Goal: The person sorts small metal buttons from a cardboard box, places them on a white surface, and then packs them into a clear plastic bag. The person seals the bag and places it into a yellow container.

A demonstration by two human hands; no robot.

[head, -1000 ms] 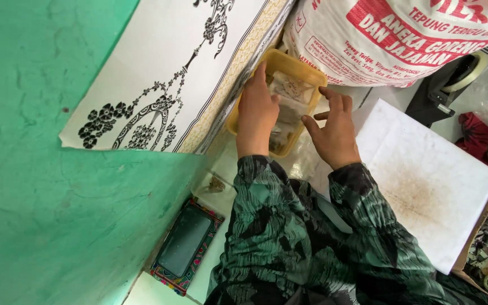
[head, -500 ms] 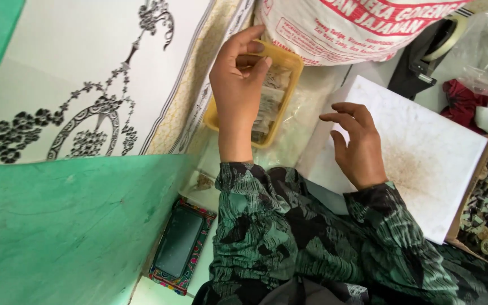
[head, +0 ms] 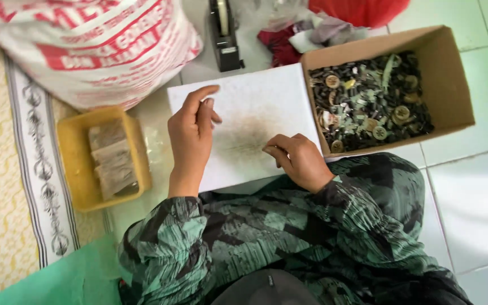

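Your left hand [head: 190,138] pinches something small over the white board [head: 244,124]; your right hand [head: 297,161], curled and seemingly empty, rests on its near edge. Keep that pinch firm above the board, left of the cardboard box [head: 447,79].

A white tiled floor [head: 470,192] is seen, on which a white board [head: 244,96], a cardboard box [head: 453,85], a yellow tray [head: 69,164] and a patterned mat [head: 1,214] are laid.

white board [head: 244,96] lies open between hands; cardboard box [head: 453,90] walls the right, yellow tray [head: 72,169] the left.
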